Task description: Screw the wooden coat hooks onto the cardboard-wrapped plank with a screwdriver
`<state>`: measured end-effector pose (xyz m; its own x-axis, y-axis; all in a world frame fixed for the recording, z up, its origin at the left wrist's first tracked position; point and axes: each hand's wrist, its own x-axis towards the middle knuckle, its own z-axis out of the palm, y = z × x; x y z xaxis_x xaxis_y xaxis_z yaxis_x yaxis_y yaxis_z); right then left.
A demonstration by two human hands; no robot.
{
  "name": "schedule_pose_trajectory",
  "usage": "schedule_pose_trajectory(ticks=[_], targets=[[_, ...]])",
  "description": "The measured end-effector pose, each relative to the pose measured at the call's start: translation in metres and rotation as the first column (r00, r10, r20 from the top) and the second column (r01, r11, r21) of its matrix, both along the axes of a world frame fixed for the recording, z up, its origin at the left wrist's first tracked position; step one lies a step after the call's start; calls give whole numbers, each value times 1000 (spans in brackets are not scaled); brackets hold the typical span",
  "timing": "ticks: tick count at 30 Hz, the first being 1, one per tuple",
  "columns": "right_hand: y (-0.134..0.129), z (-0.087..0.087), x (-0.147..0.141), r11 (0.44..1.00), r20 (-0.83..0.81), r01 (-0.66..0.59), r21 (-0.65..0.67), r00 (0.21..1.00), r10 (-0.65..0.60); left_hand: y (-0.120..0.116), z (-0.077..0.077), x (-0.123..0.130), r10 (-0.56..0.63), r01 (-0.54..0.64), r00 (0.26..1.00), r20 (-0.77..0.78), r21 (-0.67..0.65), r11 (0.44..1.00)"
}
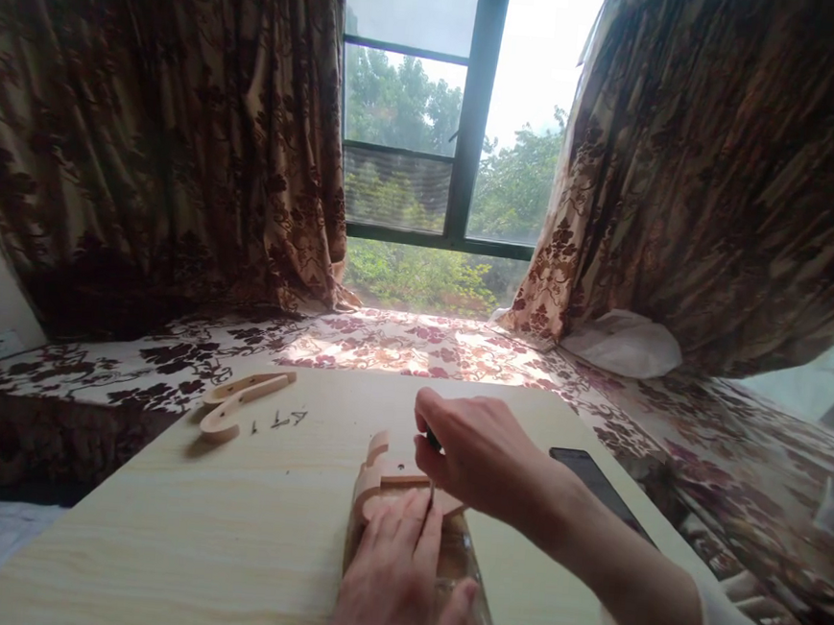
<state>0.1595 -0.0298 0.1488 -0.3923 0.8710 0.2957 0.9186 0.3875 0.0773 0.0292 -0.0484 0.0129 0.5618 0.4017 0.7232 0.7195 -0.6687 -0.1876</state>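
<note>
My right hand (475,442) is closed around a screwdriver; a bit of its dark handle (433,439) shows between the fingers, and its thin shaft points down at the wooden pieces. Flat on those pieces lies my left hand (397,561), fingers stretched out and thumb apart, close to the shaft. The pale wooden parts (375,478) have curved ends and a dark hole or screw. They rest on a shiny, plastic-wrapped brown block (470,557), partly hidden by my left hand. Where the screwdriver's tip meets the wood is hard to make out.
Two curved wooden pieces (241,400) lie at the table's back left, with several small dark screws (282,421) beside them. A black phone (597,490) lies on the right of the light wooden table (175,534). Beyond are a flowered cover (414,346), curtains and a window.
</note>
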Motion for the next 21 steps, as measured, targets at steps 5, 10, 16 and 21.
schedule_pose_trajectory(ticks=[5, 10, 16, 21], targets=[[5, -8, -1, 998, -33, 44, 48, 999, -43, -1, -1, -1, 25, -26, 1000, 19, 14, 1000], [14, -12, 2, 993, -62, 98, 59, 994, -95, -2, -5, -2, 12, -13, 1000, 13, 35, 999], [19, -11, 3, 996, -60, 88, 28, 995, -86, -1, -7, -1, 10, -10, 1000, 17, 49, 999], [11, 3, 11, 998, -21, -22, -57, 1000, 21, -2, -6, 0, 30, -31, 999, 15, 22, 999]])
